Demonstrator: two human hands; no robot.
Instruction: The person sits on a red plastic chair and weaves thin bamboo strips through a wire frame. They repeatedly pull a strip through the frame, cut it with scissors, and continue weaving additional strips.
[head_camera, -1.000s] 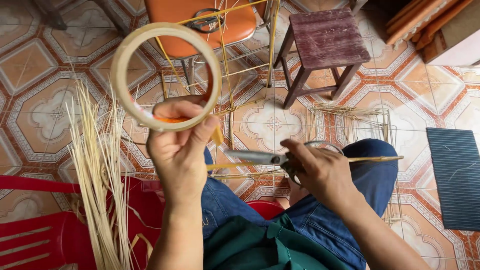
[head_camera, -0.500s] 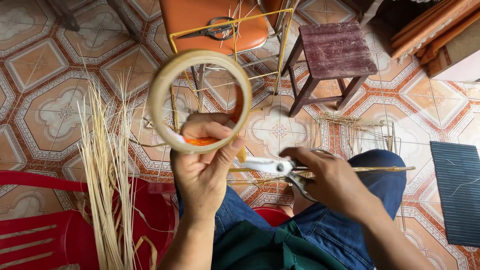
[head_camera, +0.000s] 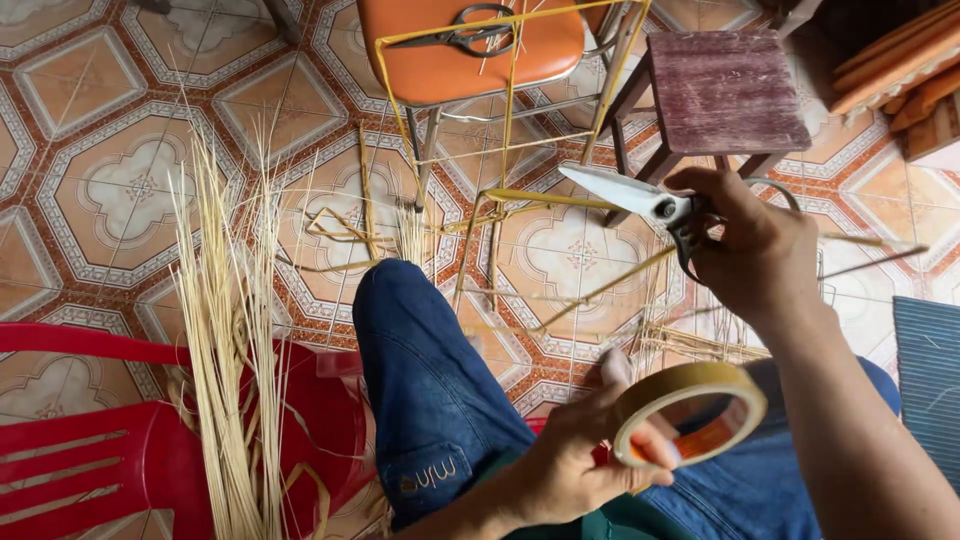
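My left hand (head_camera: 575, 455) grips a roll of clear tape (head_camera: 690, 412) low over my lap, between my knees in blue jeans (head_camera: 425, 375). Raised at the right, my right hand (head_camera: 755, 245) holds a pair of scissors (head_camera: 640, 198) with the blades pointing left, closed or nearly so. A thin bamboo stick (head_camera: 600, 290) crosses under the scissors, and a frame of yellow bamboo sticks (head_camera: 505, 110) stands ahead against an orange chair.
A bundle of thin bamboo slivers (head_camera: 235, 340) lies over a red plastic chair (head_camera: 130, 440) at the left. An orange chair (head_camera: 470, 45) carries another pair of scissors (head_camera: 465, 30). A small wooden stool (head_camera: 725, 90) stands at the upper right, on a patterned tile floor.
My left hand has dropped from chest height to my lap with the tape roll. My right hand has lifted the scissors up and to the right. The camera has shifted left.
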